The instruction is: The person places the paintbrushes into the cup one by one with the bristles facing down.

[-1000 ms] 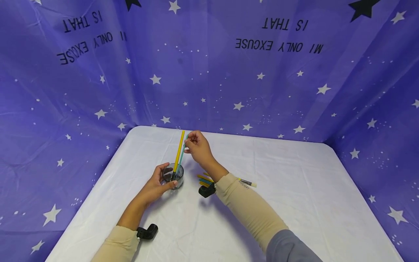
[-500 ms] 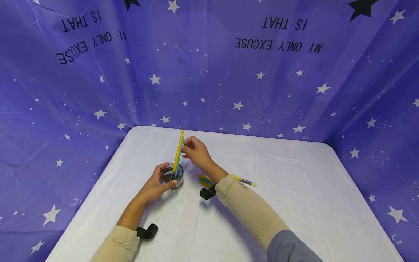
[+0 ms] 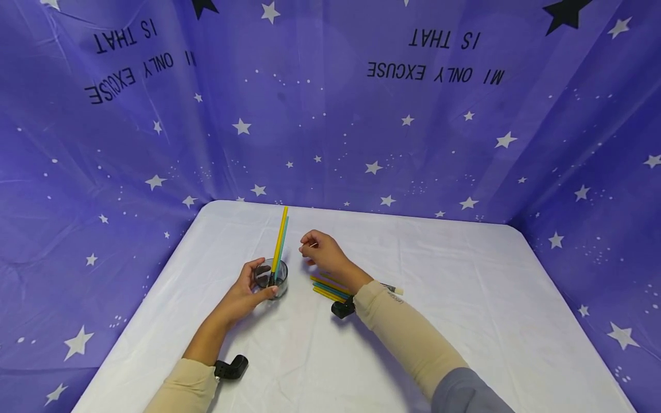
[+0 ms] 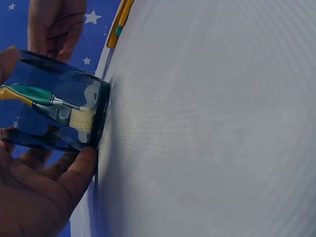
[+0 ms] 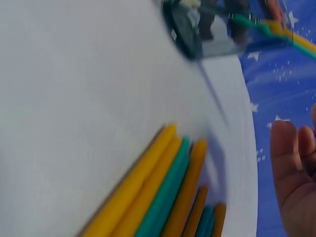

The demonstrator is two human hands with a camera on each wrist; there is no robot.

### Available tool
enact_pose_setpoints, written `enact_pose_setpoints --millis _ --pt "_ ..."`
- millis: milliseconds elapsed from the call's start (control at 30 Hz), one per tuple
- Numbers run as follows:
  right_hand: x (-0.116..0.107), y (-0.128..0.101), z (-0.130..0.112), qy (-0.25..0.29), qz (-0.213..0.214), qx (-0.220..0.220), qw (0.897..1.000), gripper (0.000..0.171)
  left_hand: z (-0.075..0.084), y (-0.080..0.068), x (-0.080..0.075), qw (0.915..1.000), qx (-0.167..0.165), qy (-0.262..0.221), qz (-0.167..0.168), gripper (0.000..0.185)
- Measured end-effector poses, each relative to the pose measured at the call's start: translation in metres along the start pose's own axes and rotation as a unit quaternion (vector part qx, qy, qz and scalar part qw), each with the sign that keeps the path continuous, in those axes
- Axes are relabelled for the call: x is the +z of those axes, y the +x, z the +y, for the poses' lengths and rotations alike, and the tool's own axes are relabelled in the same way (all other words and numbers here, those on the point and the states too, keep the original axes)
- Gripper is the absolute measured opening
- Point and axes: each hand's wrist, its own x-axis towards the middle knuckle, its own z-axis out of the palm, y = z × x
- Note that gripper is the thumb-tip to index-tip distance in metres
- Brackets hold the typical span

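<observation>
My left hand point(image 3: 247, 292) grips a clear glass cup point(image 3: 272, 277) that stands on the white table point(image 3: 465, 298). A yellow brush point(image 3: 280, 236) and a teal brush point(image 3: 283, 244) stand in the cup, bristles down point(image 4: 85, 120). My right hand point(image 3: 320, 250) hovers just right of the cup with fingers loosely curled and holds nothing. Below it lies a small pile of yellow and teal brushes point(image 3: 330, 288), seen close in the right wrist view point(image 5: 163, 197). The left wrist view shows my fingers point(image 4: 54, 187) wrapped around the cup point(image 4: 54, 106).
A purple star-printed cloth point(image 3: 361, 115) hangs behind and beside the table. One brush's bristle end point(image 3: 395, 290) pokes out past my right sleeve. Black wrist-camera mounts sit by each forearm point(image 3: 232, 366), point(image 3: 343, 308).
My right hand has let go of the teal brush, which now stands in the cup beside the yellow one. The hand has dropped lower and moved slightly right. My left hand has stayed on the cup.
</observation>
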Motion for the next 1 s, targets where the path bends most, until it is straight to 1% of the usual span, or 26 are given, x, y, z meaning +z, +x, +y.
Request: enact_pose_setpoints --millis 167,333,500,767,867,1000 --pt "-0.016 0.001 0.013 -0.051 -0.017 0.014 0.998 0.025 -0.001 0.0 0.0 1.0 -0.002 0.003 0.0 0.083" --pt "-0.032 -0.001 0.022 -0.117 -0.038 0.005 0.992 0.022 -0.002 0.0 0.0 1.0 0.002 0.005 -0.004 0.082" --pt "-0.046 -0.005 0.024 -0.188 -0.054 -0.012 0.981 0.019 -0.002 0.0 0.0 1.0 0.002 0.001 -0.005 0.082" --pt "-0.061 -0.009 0.021 -0.23 -0.09 0.013 0.969 0.018 -0.001 0.0 0.0 1.0 -0.006 -0.002 -0.007 0.082" --pt "-0.064 -0.009 0.02 -0.257 -0.094 0.008 0.962 0.014 0.0 0.0 0.0 0.9999 -0.009 -0.002 -0.007 0.082" --pt "-0.067 -0.009 0.022 -0.295 -0.107 -0.001 0.95 0.011 0.0 0.0 0.0 0.9999 -0.01 -0.001 -0.006 0.082"
